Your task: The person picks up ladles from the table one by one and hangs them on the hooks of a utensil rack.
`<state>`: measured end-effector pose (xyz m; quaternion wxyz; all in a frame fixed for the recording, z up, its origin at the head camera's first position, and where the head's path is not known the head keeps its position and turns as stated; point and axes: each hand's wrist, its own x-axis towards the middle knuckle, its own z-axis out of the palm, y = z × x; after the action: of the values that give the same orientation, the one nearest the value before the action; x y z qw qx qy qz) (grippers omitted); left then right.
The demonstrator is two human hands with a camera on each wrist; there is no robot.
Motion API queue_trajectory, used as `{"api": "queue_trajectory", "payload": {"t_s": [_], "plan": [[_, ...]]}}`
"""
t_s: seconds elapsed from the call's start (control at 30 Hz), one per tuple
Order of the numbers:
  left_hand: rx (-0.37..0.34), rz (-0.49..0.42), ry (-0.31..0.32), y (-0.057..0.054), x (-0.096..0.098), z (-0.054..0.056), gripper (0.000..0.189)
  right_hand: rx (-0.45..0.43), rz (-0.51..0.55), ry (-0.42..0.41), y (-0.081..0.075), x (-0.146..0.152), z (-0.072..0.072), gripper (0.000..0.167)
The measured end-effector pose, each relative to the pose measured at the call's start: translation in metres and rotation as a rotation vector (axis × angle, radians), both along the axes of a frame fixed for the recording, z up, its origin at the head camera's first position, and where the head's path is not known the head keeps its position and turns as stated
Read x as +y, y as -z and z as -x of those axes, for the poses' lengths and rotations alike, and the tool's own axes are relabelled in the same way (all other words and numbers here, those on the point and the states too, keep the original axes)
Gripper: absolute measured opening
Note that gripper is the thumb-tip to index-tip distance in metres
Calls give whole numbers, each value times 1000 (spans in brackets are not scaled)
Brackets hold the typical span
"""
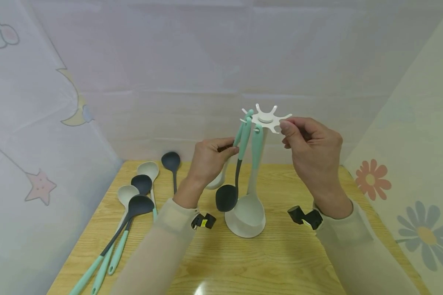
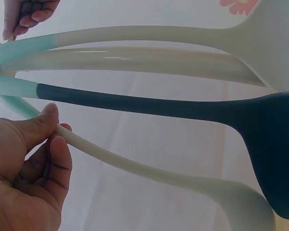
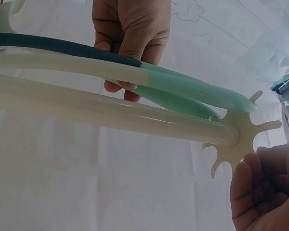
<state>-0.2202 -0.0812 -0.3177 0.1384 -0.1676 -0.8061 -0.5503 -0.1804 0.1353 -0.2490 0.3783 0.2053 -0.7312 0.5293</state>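
A white utensil stand [image 1: 266, 120] with a star-shaped hook top rises from a round base. Three utensils with mint handles hang on its left and front hooks: a white ladle [image 1: 249, 209], a dark ladle [image 1: 227, 198] and a pale spoon-like utensil [image 2: 149, 171] whose bowl is partly hidden. My left hand [image 1: 208, 159] pinches that pale utensil between thumb and fingers, just below its mint grip, as the left wrist view shows. On the other side, my right hand [image 1: 315, 151] pinches one hook arm at the stand's right edge.
Several more utensils lie on the wooden table [image 1: 280, 258] at left, among them a dark ladle [image 1: 140, 205], a pale spoon [image 1: 127, 194] and a dark spoon [image 1: 142, 184]. Another dark ladle [image 1: 170, 161] lies farther back. Printed cloth walls [image 1: 192, 49] enclose the table.
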Motion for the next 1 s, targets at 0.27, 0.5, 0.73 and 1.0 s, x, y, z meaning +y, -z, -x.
{"api": "queue_trajectory", "payload": {"t_s": [0.27,0.5,0.73,1.0], "plan": [[-12,5,9,2,3,-1,26,12,3,-7,0,-1,0,14],[12,80,-1,4,1,-2,23,17,0,-23,2,-3,2,13],[5,129,15,6,-3,-3,23,-1,7,-28,2,-3,1,13],[-33,150,3,12,-6,-5,27,-4,-10,0,1,-3,-3,17]]}}
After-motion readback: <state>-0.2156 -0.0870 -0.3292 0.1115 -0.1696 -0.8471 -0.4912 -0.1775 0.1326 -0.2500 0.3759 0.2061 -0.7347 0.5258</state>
